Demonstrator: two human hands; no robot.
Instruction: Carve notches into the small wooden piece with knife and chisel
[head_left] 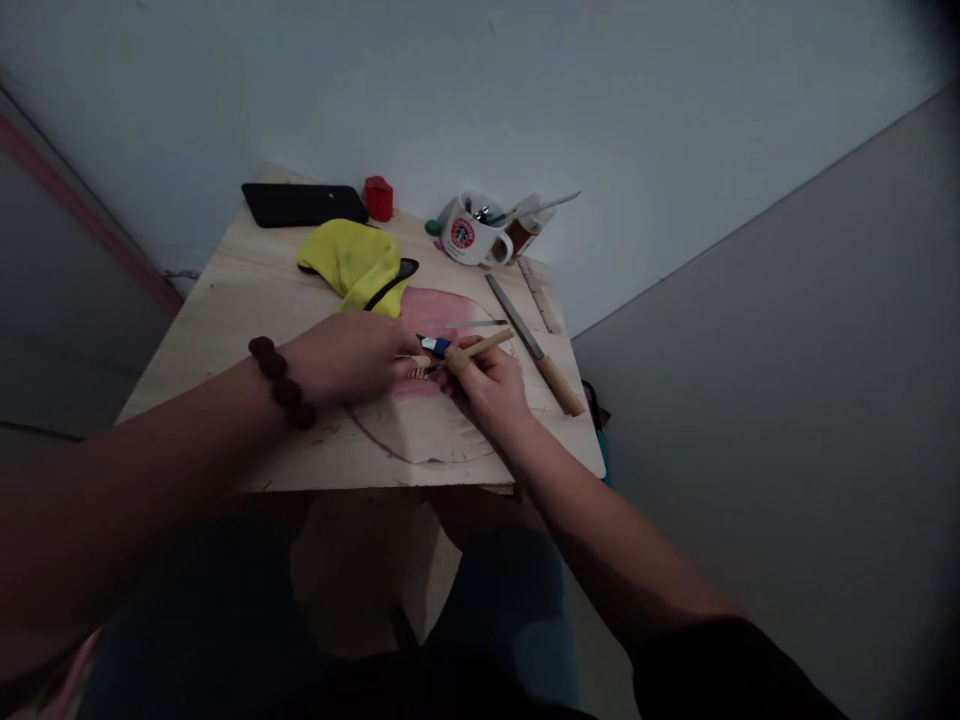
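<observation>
My left hand (356,355), with a brown beaded bracelet at the wrist, is closed on a small pale wooden piece (417,369) with dark notches or lines across it. My right hand (491,388) pinches a slim tool with a pale wooden handle (491,344). Its thin dark tip points left and meets or nearly meets the wooden piece; contact is too small to tell. Just behind the fingers is a small blue cutter with a silvery blade (434,345), close to my right fingertips. Whether it lies on the table or touches the hand is unclear.
The wooden table (225,340) carries a yellow cloth (352,262), a black case (304,204), a red container (379,199), a white mug of tools (469,235), a bottle (527,228), a long wooden-handled knife (536,345) and a ruler (538,295). A wall rises behind.
</observation>
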